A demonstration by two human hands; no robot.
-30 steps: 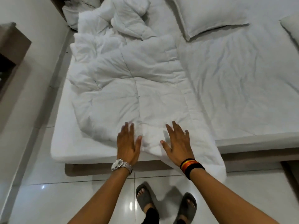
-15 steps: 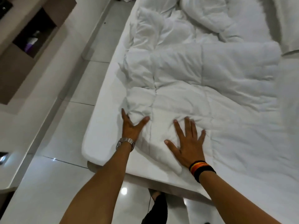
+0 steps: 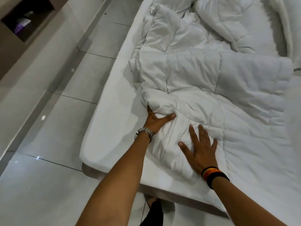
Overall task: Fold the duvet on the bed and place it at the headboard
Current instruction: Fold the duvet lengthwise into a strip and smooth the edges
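Bed [image 3: 105, 131]: one; I saw its near corner bare.
Duvet [image 3: 195, 82]: one, rumpled along the bed's left side, far from the headboard.
Change: a second before, both my palms lay flat; now the edge was bunched, so I judged the fold was starting.
Left hand [image 3: 156, 119]: pinching a duvet fold, thumb out.
Right hand [image 3: 200, 149]: spread flat, pressing down.
Hands: two.
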